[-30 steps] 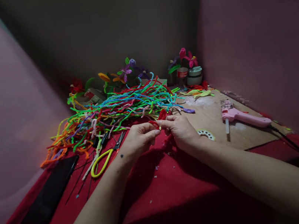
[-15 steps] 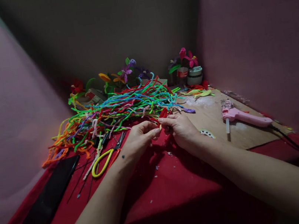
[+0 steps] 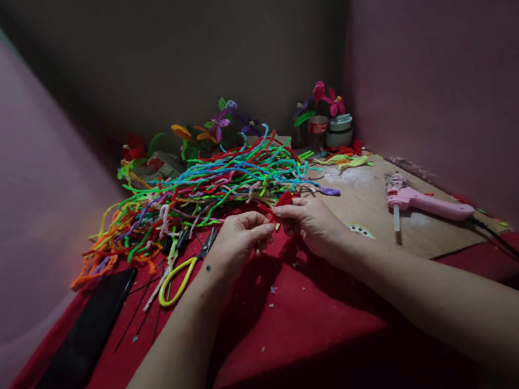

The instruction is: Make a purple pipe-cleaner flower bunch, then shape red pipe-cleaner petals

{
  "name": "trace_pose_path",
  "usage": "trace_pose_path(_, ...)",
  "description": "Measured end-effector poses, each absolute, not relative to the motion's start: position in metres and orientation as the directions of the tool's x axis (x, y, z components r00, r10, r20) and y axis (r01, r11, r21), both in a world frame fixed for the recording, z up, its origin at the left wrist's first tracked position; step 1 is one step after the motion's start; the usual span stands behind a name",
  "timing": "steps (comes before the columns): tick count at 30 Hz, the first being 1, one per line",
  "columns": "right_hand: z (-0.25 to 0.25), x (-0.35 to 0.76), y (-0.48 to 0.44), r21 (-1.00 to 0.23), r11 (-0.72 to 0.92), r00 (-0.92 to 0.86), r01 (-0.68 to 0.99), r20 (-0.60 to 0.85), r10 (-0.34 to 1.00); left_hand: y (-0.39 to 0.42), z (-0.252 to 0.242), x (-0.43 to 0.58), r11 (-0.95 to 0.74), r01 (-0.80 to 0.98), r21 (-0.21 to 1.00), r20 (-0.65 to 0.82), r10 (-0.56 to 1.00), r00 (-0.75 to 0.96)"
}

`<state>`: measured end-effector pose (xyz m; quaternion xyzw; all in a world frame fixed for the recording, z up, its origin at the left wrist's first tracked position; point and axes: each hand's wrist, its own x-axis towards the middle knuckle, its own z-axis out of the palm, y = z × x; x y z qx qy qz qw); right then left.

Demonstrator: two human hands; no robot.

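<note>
My left hand (image 3: 239,240) and my right hand (image 3: 312,222) meet over the red cloth (image 3: 285,334), fingertips pinched together on a small red pipe cleaner piece (image 3: 282,200). Both hands are closed on it, and part of the piece is hidden behind my fingers. Just beyond them lies a big heap of coloured pipe cleaners (image 3: 201,193). Yellow-handled scissors (image 3: 181,277) lie left of my left hand.
A pink glue gun (image 3: 424,203) with its cord rests on the wooden board (image 3: 378,203) at right. A black phone (image 3: 83,338) lies at left. Finished pipe-cleaner flowers (image 3: 219,122) and small jars (image 3: 338,131) stand at the back. Pink walls close in on both sides.
My hands stay together on the red piece and have shifted only slightly, the fingers working it. Nothing else on the table has moved.
</note>
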<state>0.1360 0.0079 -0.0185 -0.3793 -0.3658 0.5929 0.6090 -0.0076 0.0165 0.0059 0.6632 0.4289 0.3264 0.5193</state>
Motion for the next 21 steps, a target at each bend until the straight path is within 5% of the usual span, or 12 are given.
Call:
trace_pose_path(6, -0.021, 0.135, 0.006, -0.914, 0.010, -0.012, -0.405, 0.016, 1.000, 0.018, 0.002, -0.005, -0.166, 0.124, 0.978, 0.123, 0.948, 0.295)
trace_pose_path(11, -0.020, 0.133, 0.006, -0.938, 0.010, -0.009, -0.345, 0.014, 1.000, 0.015, -0.003, -0.002, -0.286, 0.214, 0.934, 0.243, 0.948, 0.208)
trace_pose_path(17, -0.023, 0.134, 0.008, -0.938, 0.032, 0.052, -0.345, 0.015, 0.999, 0.013, -0.011, -0.001, -0.742, 0.455, 0.492, 0.597, 0.668, 0.444)
trace_pose_path(19, -0.023, 0.135, 0.009, -0.938, 0.050, 0.056, -0.342, 0.033, 0.998, 0.014, -0.009, -0.001, -0.702, 0.426, 0.570, 0.571, 0.712, 0.409)
trace_pose_path(21, -0.022, 0.135, 0.008, -0.938, 0.078, 0.055, -0.338, 0.063, 0.997, 0.016, -0.006, -0.003, -0.514, 0.320, 0.796, 0.431, 0.852, 0.298)
